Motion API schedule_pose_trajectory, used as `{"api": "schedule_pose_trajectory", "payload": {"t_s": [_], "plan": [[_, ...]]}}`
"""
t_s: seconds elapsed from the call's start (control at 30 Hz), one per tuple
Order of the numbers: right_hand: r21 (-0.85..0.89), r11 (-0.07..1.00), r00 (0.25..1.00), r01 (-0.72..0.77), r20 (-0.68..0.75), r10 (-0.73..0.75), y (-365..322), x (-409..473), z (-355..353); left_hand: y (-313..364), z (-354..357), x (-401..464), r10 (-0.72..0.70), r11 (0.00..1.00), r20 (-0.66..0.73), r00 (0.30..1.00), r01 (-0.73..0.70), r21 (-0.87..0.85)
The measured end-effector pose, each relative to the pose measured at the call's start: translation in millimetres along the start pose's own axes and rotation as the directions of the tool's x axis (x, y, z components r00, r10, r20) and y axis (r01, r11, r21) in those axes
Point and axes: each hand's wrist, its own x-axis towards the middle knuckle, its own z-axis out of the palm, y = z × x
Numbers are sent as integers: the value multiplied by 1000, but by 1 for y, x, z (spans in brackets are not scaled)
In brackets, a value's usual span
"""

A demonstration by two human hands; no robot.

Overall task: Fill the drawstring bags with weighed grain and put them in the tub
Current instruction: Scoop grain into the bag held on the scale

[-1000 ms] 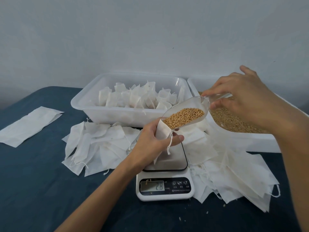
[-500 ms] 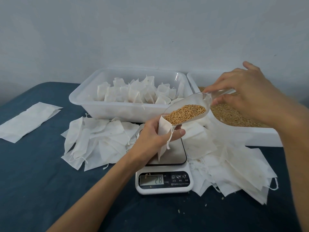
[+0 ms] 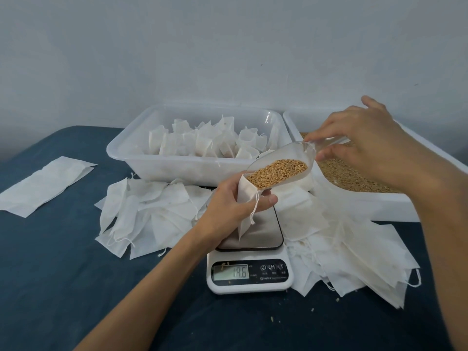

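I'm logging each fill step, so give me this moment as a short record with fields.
left hand: grips small white drawstring bag above the scale
right hand: holds clear plastic scoop by its handle
scoop contents: golden grain, lip at the bag mouth
white digital scale: reads 19.6
left clear tub: filled bags
right tub: loose grain

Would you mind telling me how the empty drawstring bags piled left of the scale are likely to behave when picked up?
The empty bags look thin and creased, so probably floppy and very light. They overlap loosely, so neighbours may drag along. Their strings could snag.
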Motion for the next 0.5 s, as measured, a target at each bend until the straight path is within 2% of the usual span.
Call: {"api": "schedule_pose_trajectory", "payload": {"t_s": [0.5], "plan": [[-29,1000,1000,5,-1,-5,-3,0,0,3,0,-2,-32,999,-12,999,32,-30]]}}
